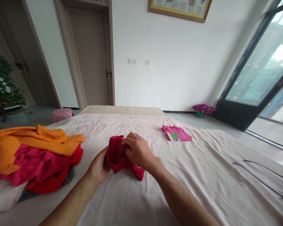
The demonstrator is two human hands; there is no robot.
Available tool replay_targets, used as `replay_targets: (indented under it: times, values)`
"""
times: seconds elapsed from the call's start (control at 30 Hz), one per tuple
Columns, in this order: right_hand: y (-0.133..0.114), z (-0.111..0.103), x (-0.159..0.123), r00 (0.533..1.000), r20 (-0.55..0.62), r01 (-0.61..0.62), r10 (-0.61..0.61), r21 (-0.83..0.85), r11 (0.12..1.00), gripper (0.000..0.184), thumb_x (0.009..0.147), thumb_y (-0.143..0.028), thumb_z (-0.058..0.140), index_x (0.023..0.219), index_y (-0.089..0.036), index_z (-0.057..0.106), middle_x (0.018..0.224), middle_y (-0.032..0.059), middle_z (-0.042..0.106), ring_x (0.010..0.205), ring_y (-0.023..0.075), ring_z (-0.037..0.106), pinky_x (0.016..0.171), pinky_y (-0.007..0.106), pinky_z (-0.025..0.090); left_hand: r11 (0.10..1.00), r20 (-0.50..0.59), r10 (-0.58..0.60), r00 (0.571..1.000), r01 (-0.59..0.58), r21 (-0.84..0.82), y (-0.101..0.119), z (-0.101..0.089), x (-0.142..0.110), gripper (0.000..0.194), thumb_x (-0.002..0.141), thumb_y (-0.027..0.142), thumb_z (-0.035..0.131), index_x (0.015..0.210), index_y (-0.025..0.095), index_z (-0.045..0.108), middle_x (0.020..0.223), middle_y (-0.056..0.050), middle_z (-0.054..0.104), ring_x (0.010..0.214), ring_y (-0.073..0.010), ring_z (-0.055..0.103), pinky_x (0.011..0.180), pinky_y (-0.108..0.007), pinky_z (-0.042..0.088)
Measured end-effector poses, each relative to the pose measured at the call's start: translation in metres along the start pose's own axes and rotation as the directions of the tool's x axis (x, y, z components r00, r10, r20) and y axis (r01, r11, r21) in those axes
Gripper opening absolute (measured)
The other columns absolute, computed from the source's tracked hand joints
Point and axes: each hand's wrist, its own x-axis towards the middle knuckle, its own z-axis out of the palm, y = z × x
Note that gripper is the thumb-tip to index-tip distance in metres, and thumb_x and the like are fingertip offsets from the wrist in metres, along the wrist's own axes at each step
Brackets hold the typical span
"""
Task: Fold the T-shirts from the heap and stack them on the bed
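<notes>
A crumpled red garment (pixel 118 155) lies bunched in the middle of the bed (pixel 179 175). My left hand (pixel 99 166) grips its left side from below, fingers tucked into the cloth. Over its top right, my right hand (pixel 138 150) is closed, with the fingers curled into the fabric. Both forearms reach in from the bottom edge.
A heap of clothes lies at the left: an orange piece (pixel 30 139) on top of pink and red ones (pixel 42 169). A folded pink garment (pixel 175 132) rests farther back. Black cords (pixel 261 175) cross the sheet at right. A pink stool (pixel 62 114), plants and a glass door stand beyond.
</notes>
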Motion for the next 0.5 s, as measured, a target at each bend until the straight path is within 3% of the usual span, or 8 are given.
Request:
replay_targets:
  times: [0.1,0.17,0.2,0.27,0.37,0.43,0.5]
  values:
    - [0.011,-0.002,0.004,0.982,-0.161,-0.079,0.096,0.109,0.991,0.026,0.070,-0.004,0.053,0.082,-0.021,0.068,0.088,0.0017,0.063,0.083,0.0161,0.057,0.078,0.029,0.045,0.995,-0.010,0.090,0.996,-0.090,-0.032,0.008,0.002,0.000,0.027,0.096,0.015,0.047,0.113,0.013,0.068,0.096,-0.006,0.076,0.078,-0.0136,0.073,0.070,-0.023,0.061]
    - [0.020,-0.008,0.008,0.935,-0.271,-0.138,0.229,0.318,0.938,0.016,0.072,-0.010,0.057,0.080,-0.021,0.064,0.082,0.0003,0.062,0.076,0.0149,0.056,0.071,0.027,0.045,0.984,-0.010,0.170,0.985,-0.170,-0.056,0.019,0.001,0.001,0.026,0.097,0.017,0.047,0.108,0.013,0.070,0.094,-0.007,0.076,0.079,-0.0130,0.072,0.071,-0.022,0.061]
    - [0.025,-0.013,0.009,0.904,-0.293,-0.149,0.311,0.466,0.872,0.010,0.074,-0.014,0.059,0.080,-0.021,0.063,0.077,-0.0007,0.061,0.071,0.0140,0.055,0.067,0.027,0.045,0.974,-0.020,0.216,0.976,-0.217,-0.058,0.026,0.001,0.002,0.024,0.096,0.017,0.049,0.105,0.013,0.070,0.094,-0.007,0.075,0.080,-0.0126,0.072,0.072,-0.021,0.061]
    - [0.035,-0.024,0.012,0.846,-0.274,-0.114,0.457,0.745,0.657,0.006,0.076,-0.023,0.065,0.080,-0.021,0.061,0.069,-0.0029,0.060,0.061,0.0122,0.053,0.060,0.025,0.044,0.945,-0.036,0.322,0.946,-0.324,-0.043,0.043,0.000,0.002,0.020,0.094,0.019,0.054,0.101,0.013,0.071,0.094,-0.007,0.075,0.082,-0.0114,0.070,0.076,-0.020,0.059]
    - [0.047,-0.040,0.013,0.785,-0.250,0.026,0.567,0.927,0.373,0.019,0.069,-0.029,0.077,0.078,-0.021,0.062,0.065,-0.0040,0.061,0.057,0.0115,0.053,0.057,0.025,0.046,0.844,0.018,0.535,0.844,-0.536,0.016,0.065,0.000,-0.001,0.017,0.089,0.026,0.063,0.100,0.015,0.072,0.095,-0.004,0.074,0.086,-0.0100,0.068,0.080,-0.018,0.057]
    - [0.052,-0.046,0.012,0.763,-0.244,0.086,0.599,0.956,0.280,0.024,0.064,-0.029,0.082,0.075,-0.021,0.063,0.065,-0.0031,0.064,0.060,0.0135,0.057,0.059,0.026,0.049,0.752,0.070,0.648,0.758,-0.652,0.100,0.074,-0.001,-0.005,0.026,0.084,0.033,0.071,0.105,0.019,0.072,0.099,-0.002,0.074,0.089,-0.0111,0.068,0.084,-0.020,0.055]
    - [0.054,-0.048,0.010,0.785,-0.179,0.060,0.593,0.975,0.215,0.024,0.062,-0.031,0.084,0.073,-0.021,0.065,0.064,-0.0017,0.066,0.062,0.0160,0.060,0.059,0.028,0.050,0.662,0.109,0.705,0.700,-0.706,0.254,0.075,-0.005,-0.007,0.039,0.078,0.039,0.076,0.113,0.021,0.070,0.105,-0.002,0.073,0.095,-0.0141,0.067,0.090,-0.024,0.053]
